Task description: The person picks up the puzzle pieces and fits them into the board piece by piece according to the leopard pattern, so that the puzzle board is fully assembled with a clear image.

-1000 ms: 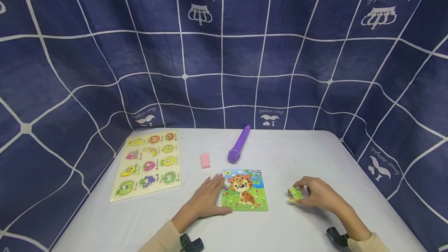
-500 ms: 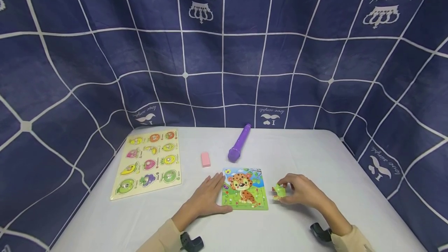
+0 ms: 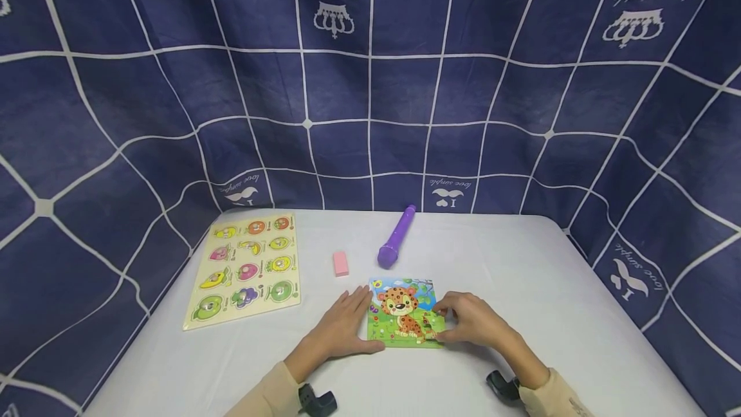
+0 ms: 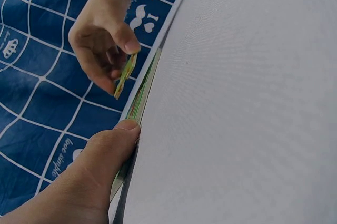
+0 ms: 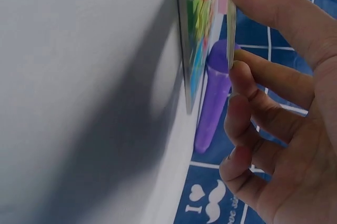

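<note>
A square jigsaw puzzle [image 3: 384,336] with a spotted leopard cub picture lies on the white table in the head view. My left hand [image 3: 340,330] rests along its left side with extended fingers, the thumb [image 4: 118,139] at the near edge. Between thumb and fingertips, my right hand [image 3: 473,320] pinches a thin green puzzle piece [image 4: 125,76] with red spots. The piece is over the puzzle's lower right part, raised above it and tilted in the left wrist view. The right wrist view shows the piece edge-on, its remaining fingers loosely curled below.
Beyond the puzzle lie a purple toy microphone [image 3: 396,237] and a pink block [image 3: 340,264]. A wooden fruit peg board [image 3: 197,311] is at the left. A dark blue gridded curtain [image 3: 405,89] rises behind the table [image 3: 521,256].
My right hand has carried the puzzle piece leftward from the table's right side to over the puzzle's lower right. My left hand has stayed at the puzzle's left edge.
</note>
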Action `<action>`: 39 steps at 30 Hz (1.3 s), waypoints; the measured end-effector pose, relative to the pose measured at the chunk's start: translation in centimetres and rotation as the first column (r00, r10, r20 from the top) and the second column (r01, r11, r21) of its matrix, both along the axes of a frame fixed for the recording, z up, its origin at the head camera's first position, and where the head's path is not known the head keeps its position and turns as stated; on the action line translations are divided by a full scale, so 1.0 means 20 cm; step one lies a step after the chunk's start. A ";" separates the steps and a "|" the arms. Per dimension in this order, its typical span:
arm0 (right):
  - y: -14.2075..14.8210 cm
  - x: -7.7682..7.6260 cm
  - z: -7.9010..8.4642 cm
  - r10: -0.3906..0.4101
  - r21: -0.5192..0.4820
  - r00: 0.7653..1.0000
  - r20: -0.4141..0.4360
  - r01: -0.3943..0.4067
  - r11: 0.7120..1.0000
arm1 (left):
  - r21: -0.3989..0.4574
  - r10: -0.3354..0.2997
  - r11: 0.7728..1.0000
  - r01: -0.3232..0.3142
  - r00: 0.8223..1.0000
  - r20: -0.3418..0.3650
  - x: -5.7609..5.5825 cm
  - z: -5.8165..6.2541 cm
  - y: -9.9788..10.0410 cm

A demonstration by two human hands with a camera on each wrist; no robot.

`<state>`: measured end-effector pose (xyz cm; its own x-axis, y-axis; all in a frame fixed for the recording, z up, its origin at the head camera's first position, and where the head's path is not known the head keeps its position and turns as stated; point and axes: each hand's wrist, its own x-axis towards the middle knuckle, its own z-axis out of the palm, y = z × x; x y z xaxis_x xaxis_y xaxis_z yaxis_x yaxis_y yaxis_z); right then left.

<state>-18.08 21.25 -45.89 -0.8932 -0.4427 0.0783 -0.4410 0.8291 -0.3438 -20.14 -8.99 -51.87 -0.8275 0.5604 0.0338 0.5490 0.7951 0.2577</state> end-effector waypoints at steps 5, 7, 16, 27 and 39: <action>-0.04 -0.01 -0.02 0.013 0.004 1.000 0.010 -0.013 1.000 | 0.000 0.000 1.000 0.000 1.000 0.001 0.00 0.00 0.00; -0.05 -0.01 -0.03 0.012 0.012 1.000 0.020 -0.013 1.000 | 0.002 0.000 1.000 0.000 1.000 0.002 0.01 0.01 0.00; -0.08 -0.02 -0.05 -0.007 0.020 0.999 0.052 0.006 1.000 | -0.001 -0.003 1.000 0.003 1.000 -0.006 0.01 0.02 0.00; -0.10 -0.03 -0.05 0.011 -0.006 0.994 0.104 -0.010 1.000 | 0.011 -0.002 1.000 0.002 1.000 -0.006 0.01 0.02 0.00; -0.08 -0.05 -0.06 0.004 -0.050 0.988 0.154 0.004 0.999 | 0.005 -0.001 1.000 0.001 1.000 -0.008 0.00 0.00 0.00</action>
